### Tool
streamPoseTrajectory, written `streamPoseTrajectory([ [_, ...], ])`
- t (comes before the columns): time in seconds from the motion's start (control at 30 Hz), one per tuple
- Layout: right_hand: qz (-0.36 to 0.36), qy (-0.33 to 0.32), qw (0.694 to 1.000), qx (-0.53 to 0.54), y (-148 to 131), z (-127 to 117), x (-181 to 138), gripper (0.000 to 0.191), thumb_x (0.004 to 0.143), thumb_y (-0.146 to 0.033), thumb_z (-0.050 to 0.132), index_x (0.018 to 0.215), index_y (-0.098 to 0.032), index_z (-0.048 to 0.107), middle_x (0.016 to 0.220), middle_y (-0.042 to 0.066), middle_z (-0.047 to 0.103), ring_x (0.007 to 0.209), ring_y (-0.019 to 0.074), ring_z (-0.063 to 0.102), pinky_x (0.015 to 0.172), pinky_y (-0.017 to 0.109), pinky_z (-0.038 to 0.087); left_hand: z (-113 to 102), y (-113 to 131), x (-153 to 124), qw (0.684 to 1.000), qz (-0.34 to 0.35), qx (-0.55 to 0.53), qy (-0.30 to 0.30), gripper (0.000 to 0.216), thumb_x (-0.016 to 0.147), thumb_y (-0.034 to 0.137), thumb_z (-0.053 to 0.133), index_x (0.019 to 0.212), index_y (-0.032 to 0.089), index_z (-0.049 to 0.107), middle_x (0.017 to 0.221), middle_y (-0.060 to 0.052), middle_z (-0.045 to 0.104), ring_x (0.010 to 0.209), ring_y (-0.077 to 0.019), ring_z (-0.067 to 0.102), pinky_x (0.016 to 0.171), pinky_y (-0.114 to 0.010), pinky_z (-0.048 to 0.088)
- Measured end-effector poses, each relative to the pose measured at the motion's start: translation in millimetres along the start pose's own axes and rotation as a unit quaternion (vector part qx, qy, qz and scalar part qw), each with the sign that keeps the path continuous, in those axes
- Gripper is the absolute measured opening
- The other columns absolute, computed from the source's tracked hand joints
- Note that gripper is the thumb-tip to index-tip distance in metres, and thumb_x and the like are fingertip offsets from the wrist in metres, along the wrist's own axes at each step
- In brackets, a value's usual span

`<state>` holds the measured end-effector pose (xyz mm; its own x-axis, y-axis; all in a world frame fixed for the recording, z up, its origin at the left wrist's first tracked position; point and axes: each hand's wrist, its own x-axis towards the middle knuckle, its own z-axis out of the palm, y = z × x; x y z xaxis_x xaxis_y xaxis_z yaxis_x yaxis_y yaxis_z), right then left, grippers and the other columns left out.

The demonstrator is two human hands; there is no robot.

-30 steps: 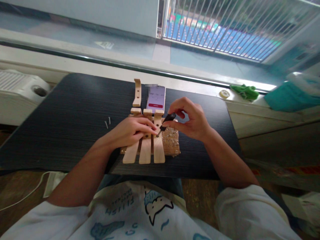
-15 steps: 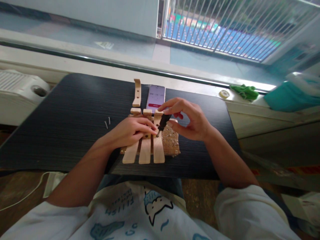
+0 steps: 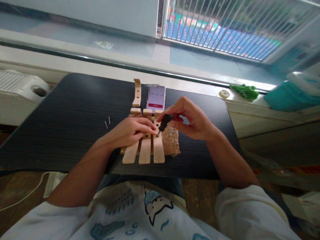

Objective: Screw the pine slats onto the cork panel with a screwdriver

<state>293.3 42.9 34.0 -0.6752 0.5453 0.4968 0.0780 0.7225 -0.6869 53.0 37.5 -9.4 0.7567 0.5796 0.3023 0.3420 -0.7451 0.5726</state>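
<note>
My right hand [image 3: 193, 118] holds a short black-handled screwdriver [image 3: 165, 122] between thumb and fingers. The tool leans, and its shaft points down at the lower hole of the rightmost wooden hook [image 3: 159, 151]. Across the left and middle wooden hooks lies my left hand [image 3: 132, 131], fingers stretched out, fingertips close to the screwdriver's tip. The middle hook [image 3: 145, 153] and left hook [image 3: 130, 153] stand beside it in a row. Under them is a brown, tape-wrapped block with a pitted top [image 3: 171, 138]. Whether a screw sits under the tip is too small to tell.
Another wooden hook [image 3: 137, 93] with two holes lies farther back on the black table [image 3: 82, 110]. Two screws [image 3: 107, 122] lie left of my left hand. Behind the hooks, a phone [image 3: 156, 98] shows a timer. Tape [image 3: 224, 93] and a green cloth [image 3: 245, 92] rest on the sill.
My right hand's fingers have shifted around the screwdriver handle, and the handle tilts a little more to the right. My left hand stays in place on the hooks.
</note>
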Motion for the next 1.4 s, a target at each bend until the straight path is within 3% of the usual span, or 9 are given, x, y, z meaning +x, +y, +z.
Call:
streamPoseTrajectory([
  [0.17,0.01,0.025,0.999,-0.041,0.1,-1.1,0.0,0.016,0.088,-0.024,0.059,0.1,-0.02,0.049,0.065,-0.007,0.053,0.053,0.0056,0.039,0.049,0.021,0.035,0.3,-0.5,-0.2,1.0,-0.01,0.004,-0.009,0.039,0.085,0.009,0.044,0.101,0.026,0.075,0.107,-0.001,0.072,0.099,-0.0145,0.065,0.096,-0.03,0.05],
  [0.63,-0.04,0.079,0.991,-0.099,-0.4,4.6,2.6,0.02,0.083,-0.029,0.068,0.091,-0.021,0.053,0.073,-0.004,0.061,0.053,0.0049,0.037,0.051,0.022,0.036,-0.4,0.3,1.2,1.0,-0.006,0.005,-0.001,0.036,0.087,0.009,0.045,0.099,0.024,0.076,0.106,-0.002,0.073,0.098,-0.0147,0.066,0.093,-0.028,0.05],
  [0.87,-0.035,0.108,0.986,-0.124,0.2,6.9,2.5,0.025,0.079,-0.034,0.072,0.086,-0.021,0.051,0.071,-0.004,0.062,0.056,0.0063,0.047,0.052,0.023,0.039,0.2,-0.6,0.1,1.0,0.007,0.011,0.006,0.037,0.086,0.006,0.045,0.1,0.022,0.075,0.106,-0.003,0.073,0.097,-0.0141,0.066,0.091,-0.027,0.05],
  [1.4,-0.092,0.169,0.949,-0.25,-3.9,11.3,4.4,0.026,0.08,-0.032,0.07,0.078,-0.023,0.046,0.066,-0.007,0.054,0.052,0.0055,0.044,0.048,0.022,0.038,1.0,-2.0,-0.1,1.0,0.011,0.014,0.003,0.037,0.086,0.006,0.045,0.1,0.022,0.075,0.109,-0.003,0.072,0.099,-0.0145,0.066,0.091,-0.027,0.05],
])
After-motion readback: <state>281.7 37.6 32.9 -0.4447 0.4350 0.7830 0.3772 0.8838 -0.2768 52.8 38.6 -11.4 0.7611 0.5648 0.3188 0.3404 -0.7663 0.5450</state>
